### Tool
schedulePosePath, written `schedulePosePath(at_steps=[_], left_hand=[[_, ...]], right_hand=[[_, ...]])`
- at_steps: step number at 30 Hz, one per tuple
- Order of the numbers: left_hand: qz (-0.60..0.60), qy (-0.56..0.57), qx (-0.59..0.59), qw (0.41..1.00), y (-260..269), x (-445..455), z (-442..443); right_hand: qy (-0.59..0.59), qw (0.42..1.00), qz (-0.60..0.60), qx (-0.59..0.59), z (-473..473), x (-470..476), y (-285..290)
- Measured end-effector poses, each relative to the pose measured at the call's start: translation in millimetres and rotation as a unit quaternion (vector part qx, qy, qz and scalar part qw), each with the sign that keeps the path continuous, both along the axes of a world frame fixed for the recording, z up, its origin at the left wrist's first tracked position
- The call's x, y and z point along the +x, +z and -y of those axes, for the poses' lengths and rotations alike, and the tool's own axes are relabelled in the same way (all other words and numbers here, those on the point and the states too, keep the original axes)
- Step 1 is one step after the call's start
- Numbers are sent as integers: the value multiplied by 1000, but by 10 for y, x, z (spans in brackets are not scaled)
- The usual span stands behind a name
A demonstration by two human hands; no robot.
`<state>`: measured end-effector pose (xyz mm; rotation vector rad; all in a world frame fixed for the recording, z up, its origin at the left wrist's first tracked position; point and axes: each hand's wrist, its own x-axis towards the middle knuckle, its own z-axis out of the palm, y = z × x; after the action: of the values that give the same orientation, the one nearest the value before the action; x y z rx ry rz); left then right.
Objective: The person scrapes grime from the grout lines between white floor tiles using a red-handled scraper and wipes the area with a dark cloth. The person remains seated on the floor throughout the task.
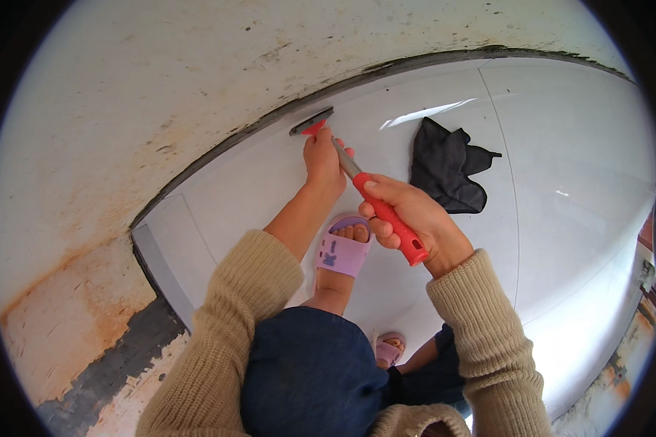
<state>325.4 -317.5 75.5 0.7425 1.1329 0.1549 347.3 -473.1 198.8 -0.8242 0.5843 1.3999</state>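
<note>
A long-handled scraper (385,210) with a red grip, a grey metal shaft and a wide dark blade head is held slantwise over the pale floor tiles. My left hand (326,158) is closed round the shaft close behind the head. Farther back, my right hand (413,213) wraps the red grip. The blade head (311,122) lies near the dark edge where floor and wall meet; whether it touches the floor I cannot tell. To the right of the scraper, a crumpled black cloth (448,169) rests on the tiles.
A stained, pale wall (158,82) curves along the top and left, with a dark strip at its foot. My feet, in pink slide sandals (343,254), are on glossy floor tiles (574,164) with thin joints. Peeling grey and white wall surface shows at the lower left.
</note>
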Motion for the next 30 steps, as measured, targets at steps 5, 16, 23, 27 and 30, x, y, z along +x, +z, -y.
schedulePosePath(at_steps=[5,16,23,27,30], left_hand=[[-15,-18,-23,999,-38,147,-32],[-5,-70,-33,997,-75,138,-105],[31,-89,7,996,-165,377,49],[15,-88,-5,996,-100,546,266],[-36,-100,7,994,16,571,331]], right_hand=[[26,999,33,-13,-58,40,15],[-3,997,83,-3,-135,-101,117],[-5,993,114,-42,69,51,138],[0,995,84,-50,200,412,183],[-1,994,85,-70,290,256,128]])
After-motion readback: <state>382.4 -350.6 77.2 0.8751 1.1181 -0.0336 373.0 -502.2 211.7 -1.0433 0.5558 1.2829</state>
